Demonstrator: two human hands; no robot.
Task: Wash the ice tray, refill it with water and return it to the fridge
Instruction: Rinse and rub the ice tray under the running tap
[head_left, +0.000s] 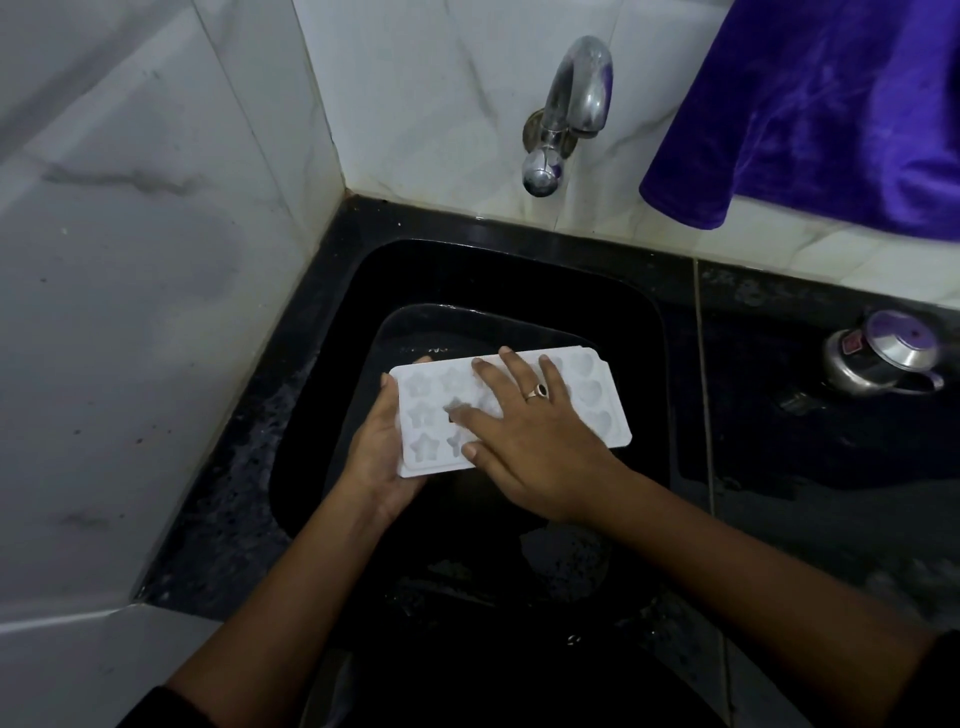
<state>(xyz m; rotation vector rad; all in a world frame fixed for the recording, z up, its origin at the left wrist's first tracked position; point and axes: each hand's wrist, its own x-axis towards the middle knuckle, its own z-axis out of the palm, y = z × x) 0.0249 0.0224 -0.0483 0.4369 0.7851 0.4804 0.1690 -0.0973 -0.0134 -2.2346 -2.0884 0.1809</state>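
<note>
The worktop (779, 457) is black speckled stone and it looks wet. A black sink (639, 322) is set into it, in the corner of the tiled walls. A small steel kettle (878, 358) stands on the worktop, right of the sink.

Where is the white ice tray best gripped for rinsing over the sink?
Probably by its short left end, from the left, as the left hand does: the ice tray is long, flat, cavity-side up, so an end grip leaves the moulds open for the right hand.
</note>
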